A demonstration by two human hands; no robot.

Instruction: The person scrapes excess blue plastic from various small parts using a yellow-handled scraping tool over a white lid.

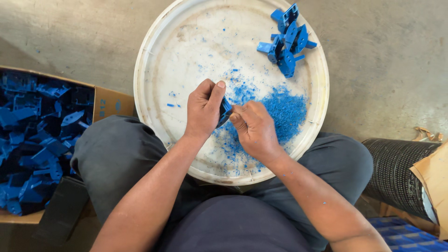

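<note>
Item: blue plastic part point(224, 111), clamped in left hand point(204, 108), just beside right hand point(254, 128), whose fingers pinch shut against its edge. Judged: keep strokes short, debris dropping onto the white round tray point(161, 56) beneath both hands. Beyond right hand: 1 shavings heap point(284, 112), trimmed parts point(287, 39). Left of left hand: cardboard box point(109, 102). Concrete floor point(392, 56).

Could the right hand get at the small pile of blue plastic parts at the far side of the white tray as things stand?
Probably yes: the pile of blue parts lies uncovered on the white tray, with only shavings between. But the right hand is busy at a blue part held in the left hand.
</note>
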